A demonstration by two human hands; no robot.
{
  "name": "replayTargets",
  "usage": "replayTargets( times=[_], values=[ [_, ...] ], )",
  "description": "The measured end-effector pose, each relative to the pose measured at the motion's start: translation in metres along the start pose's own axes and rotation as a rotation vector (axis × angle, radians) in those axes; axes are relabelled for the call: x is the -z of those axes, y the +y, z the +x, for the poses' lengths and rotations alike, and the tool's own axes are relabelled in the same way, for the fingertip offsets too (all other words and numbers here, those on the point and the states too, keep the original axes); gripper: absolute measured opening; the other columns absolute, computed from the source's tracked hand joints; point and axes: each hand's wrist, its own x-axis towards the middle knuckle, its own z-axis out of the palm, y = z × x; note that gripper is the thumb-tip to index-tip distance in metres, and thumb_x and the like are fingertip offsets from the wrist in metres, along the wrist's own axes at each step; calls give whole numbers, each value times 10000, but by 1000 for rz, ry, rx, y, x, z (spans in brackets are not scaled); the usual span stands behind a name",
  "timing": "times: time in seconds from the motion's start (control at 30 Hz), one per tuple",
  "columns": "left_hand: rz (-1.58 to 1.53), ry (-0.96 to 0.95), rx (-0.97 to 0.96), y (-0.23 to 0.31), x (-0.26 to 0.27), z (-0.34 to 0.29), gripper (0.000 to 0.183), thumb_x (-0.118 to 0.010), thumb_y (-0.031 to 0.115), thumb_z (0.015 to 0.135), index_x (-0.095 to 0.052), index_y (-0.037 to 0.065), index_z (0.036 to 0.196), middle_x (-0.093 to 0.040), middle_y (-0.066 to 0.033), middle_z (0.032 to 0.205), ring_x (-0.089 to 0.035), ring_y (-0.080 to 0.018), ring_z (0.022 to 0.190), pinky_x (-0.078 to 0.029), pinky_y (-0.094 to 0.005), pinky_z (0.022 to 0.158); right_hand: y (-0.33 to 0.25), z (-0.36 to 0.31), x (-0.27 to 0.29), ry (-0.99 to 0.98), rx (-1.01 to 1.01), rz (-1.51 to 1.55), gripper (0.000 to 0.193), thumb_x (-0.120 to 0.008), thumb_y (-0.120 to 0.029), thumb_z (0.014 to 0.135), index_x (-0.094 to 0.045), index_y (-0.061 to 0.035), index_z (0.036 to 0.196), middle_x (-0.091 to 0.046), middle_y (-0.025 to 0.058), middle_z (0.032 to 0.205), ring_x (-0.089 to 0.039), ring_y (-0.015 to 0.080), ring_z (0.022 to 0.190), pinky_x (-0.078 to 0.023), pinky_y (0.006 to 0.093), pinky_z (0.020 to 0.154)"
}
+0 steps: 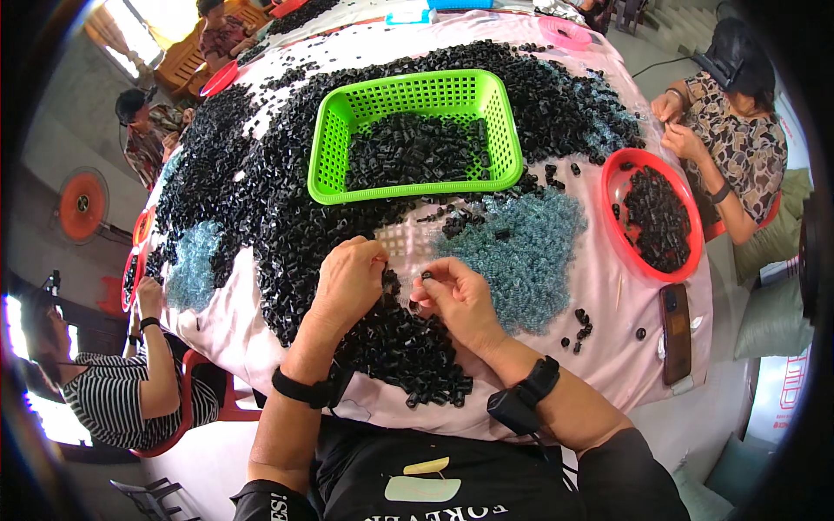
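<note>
- Pink cloth spread wide across mid-frame.
- Small black plastic piece, centre of frame, pinched between thumb and forefinger of right hand.
- Left hand just beside, fingers curled narrow; unclear whether gripping anything.
- Apparently midway: black pieces gathered in green basket, upper centre; large black heap and translucent blue heap left loose on the cloth.

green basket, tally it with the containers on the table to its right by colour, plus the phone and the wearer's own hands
Green basket: 1
Red bowl: 1
Pink container: 1
Phone: 1
Wearer's own hands: 2 (left hand, right hand)
Total: 6
</note>
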Motion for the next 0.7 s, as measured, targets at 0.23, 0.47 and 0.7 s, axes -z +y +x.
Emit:
replayTargets(
  times=[0.23, 0.47, 0.7],
  values=[
    [86, -90, 2, 4, -1, -6, 97, -710, 69, 786, -718, 42, 879, -654, -117, 882, -642, -330, 941, -513, -437, 828, -6, 0, 1, 73, 73, -18, 108, -572, -61, 1027, -581, -9, 1121, -693, 69, 1000, -705, 123, 883, -571, 247, 714],
    [127, -88, -44, 8, -7, -8, 98, -711, 71, 785, -715, 46, 880, -625, -126, 902, -620, -340, 948, -506, -437, 839, -10, -2, 0, 90, 38, -1, 124, -561, -83, 1040, -576, -41, 1155, -699, 52, 995, -700, 124, 897, -578, 257, 727],
    [118, -50, -77, 6, -15, -8, 70, -676, 36, 806, -696, 49, 871, -624, -132, 914, -614, -350, 953, -504, -438, 844, -3, -1, 0, 58, -8, -37, 100, -580, -87, 1032, -605, -48, 1120, -709, 41, 982, -692, 102, 895, -593, 259, 733]
  ],
)
